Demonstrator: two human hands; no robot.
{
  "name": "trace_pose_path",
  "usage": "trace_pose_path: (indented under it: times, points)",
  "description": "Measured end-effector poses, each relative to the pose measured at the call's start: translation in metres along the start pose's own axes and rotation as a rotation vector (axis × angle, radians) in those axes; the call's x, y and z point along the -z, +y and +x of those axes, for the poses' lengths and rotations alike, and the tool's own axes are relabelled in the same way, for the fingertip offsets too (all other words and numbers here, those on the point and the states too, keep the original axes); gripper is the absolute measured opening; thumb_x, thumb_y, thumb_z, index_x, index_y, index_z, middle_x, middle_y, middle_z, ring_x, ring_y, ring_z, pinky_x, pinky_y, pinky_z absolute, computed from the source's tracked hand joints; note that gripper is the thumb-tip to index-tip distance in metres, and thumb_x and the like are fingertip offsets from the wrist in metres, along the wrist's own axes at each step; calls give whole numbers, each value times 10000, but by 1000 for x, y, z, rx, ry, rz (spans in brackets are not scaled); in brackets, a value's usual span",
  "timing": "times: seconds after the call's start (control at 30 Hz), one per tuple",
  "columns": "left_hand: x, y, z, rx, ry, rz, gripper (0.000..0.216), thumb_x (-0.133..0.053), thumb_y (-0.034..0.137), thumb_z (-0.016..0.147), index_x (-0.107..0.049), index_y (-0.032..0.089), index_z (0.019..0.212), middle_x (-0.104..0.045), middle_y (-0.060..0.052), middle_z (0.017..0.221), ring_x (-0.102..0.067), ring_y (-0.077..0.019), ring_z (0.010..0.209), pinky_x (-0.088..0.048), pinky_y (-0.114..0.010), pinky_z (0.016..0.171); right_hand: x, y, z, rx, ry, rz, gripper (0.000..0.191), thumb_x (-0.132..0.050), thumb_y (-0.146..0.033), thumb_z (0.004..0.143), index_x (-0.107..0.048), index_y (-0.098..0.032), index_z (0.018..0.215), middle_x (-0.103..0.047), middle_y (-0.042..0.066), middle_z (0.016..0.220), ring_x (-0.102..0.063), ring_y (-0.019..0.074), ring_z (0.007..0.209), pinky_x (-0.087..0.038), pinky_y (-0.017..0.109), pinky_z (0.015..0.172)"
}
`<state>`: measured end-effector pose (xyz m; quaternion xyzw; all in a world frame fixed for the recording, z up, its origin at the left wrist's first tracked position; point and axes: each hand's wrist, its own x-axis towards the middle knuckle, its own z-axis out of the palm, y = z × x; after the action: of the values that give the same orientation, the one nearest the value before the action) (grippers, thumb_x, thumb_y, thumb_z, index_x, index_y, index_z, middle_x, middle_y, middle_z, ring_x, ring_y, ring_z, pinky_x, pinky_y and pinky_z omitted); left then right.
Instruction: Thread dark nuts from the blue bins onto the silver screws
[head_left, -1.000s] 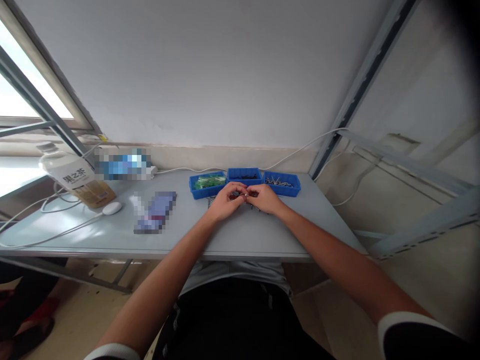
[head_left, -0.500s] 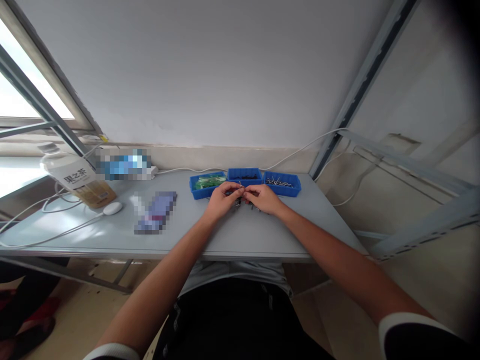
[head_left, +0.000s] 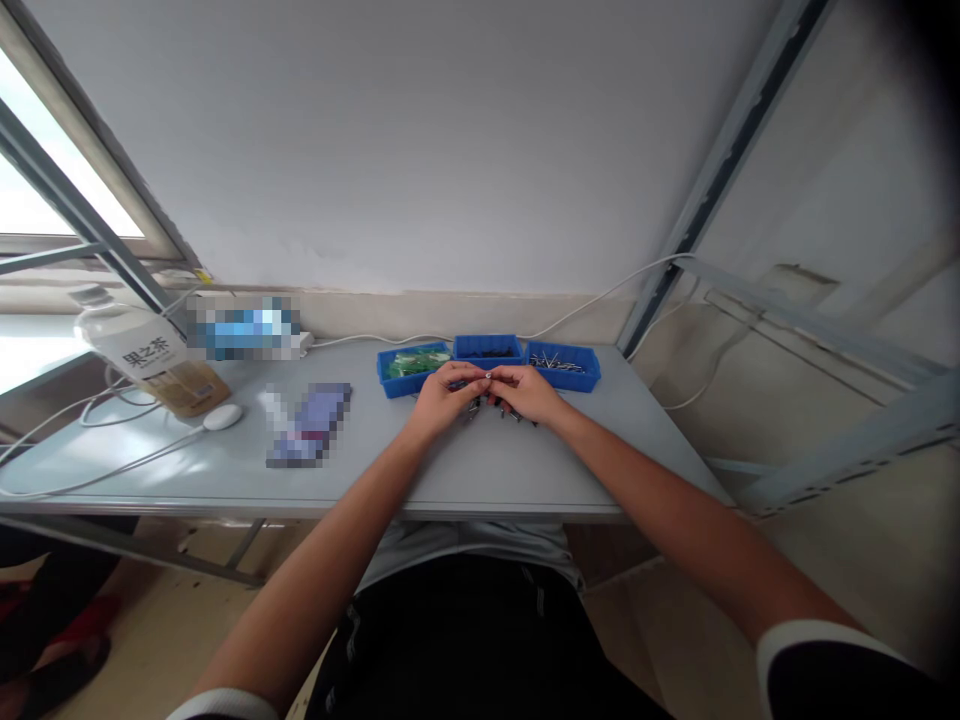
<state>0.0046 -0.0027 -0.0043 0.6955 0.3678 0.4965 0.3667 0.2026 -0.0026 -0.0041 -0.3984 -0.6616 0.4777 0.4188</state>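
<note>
Both forearms are stretched forward above the grey, flat counter [head_left: 525, 475], the left coming from between seven and eight o'clock, the right from about four o'clock. The left hand [head_left: 444, 397] and the right hand [head_left: 531, 392] meet in the middle, backs upward, fingers bent; each is closed into a pinch, and together they hold one small shiny piece [head_left: 488, 376] between the fingertips. This piece is mostly covered, so I cannot tell its long axis or which way it points. Below the fingers lie several loose dark-and-silver metal parts [head_left: 510, 412], too overlapped for counting. Three blue plastic rectangular trays stand around the hands: one at ten o'clock [head_left: 401, 386] with green pieces [head_left: 420, 362], one at twelve [head_left: 487, 343] with small dark parts [head_left: 491, 354], one at two [head_left: 577, 380] with thin silver rods [head_left: 555, 363] pointing in various directions. One clear plastic bottle [head_left: 146, 345] stands far toward nine o'clock.
</note>
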Motion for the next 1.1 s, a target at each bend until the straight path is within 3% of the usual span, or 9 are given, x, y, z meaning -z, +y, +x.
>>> trace_pose_path:
  times: [0.17, 0.43, 0.53, 0.63, 0.73, 0.8, 0.87, 1.1]
  points:
    - [-1, 2, 0, 67, 28, 25, 465, -766, 468, 857, -743, 202, 1237, -749, -105, 1153, -687, -233, 1012, -553, -341, 853, 3, -2, 2, -38, 43, 207, 362, -734, -518, 868, -726, -181, 1000, -707, 45, 814, -658, 138, 671, -445, 193, 458]
    - [-2, 5, -4, 34, 53, 201, 345, -683, 428, 918, -745, 218, 1185, -751, -75, 1126, -676, -223, 1010, -530, -323, 811, 21, 2, 9, -81, 401, 419, 358, -663, -551, 904, -623, -207, 997, -653, 18, 760, -607, 136, 600, -398, 223, 442]
    - [-2, 7, -5, 19, 47, 229, 321, -667, 409, 931, -741, 216, 1176, -750, -77, 1126, -681, -224, 1005, -534, -325, 806, 27, 4, 10, -103, 457, 395, 399, -591, -607, 938, -609, -210, 974, -645, 24, 727, -583, 141, 554, -354, 236, 417]
    - [-2, 10, -6, -7, 51, 268, 298, -645, 384, 945, -735, 215, 1174, -743, -78, 1123, -683, -226, 995, -535, -322, 775, 30, 0, 7, -51, 368, 175, 440, -560, -646, 954, -624, -210, 960, -690, 50, 783, -620, 159, 592, -386, 255, 454]
    - [-2, 11, -8, -77, 19, 343, 279, -621, 335, 955, -727, 211, 1182, -727, -85, 1115, -682, -220, 979, -532, -310, 744, 29, -6, 0, 138, 200, -342, 318, -611, -515, 976, -685, -206, 962, -739, 73, 908, -685, 193, 782, -500, 295, 664]
    - [-2, 11, -9, -130, -12, 389, 277, -603, 299, 959, -717, 203, 1191, -715, -91, 1104, -681, -216, 975, -537, -310, 753, 27, -6, -4, 256, 150, -721, 204, -666, -404, 959, -717, -209, 990, -736, 85, 996, -678, 225, 937, -499, 321, 806]
    - [-3, 11, -10, -164, -34, 423, 279, -587, 273, 959, -707, 200, 1201, -707, -95, 1105, -681, -216, 980, -544, -319, 774, 25, -4, -7, 272, 86, -956, 180, -705, -362, 936, -731, -205, 1021, -716, 98, 1038, -660, 238, 988, -481, 316, 831]
    - [-3, 8, -11, -176, -55, 456, 289, -575, 259, 962, -695, 206, 1220, -704, -94, 1108, -680, -221, 987, -550, -325, 771, 24, 10, -3, 232, -52, -1106, 169, -674, -297, 957, -733, -211, 1091, -703, 86, 1019, -655, 234, 980, -459, 307, 820]
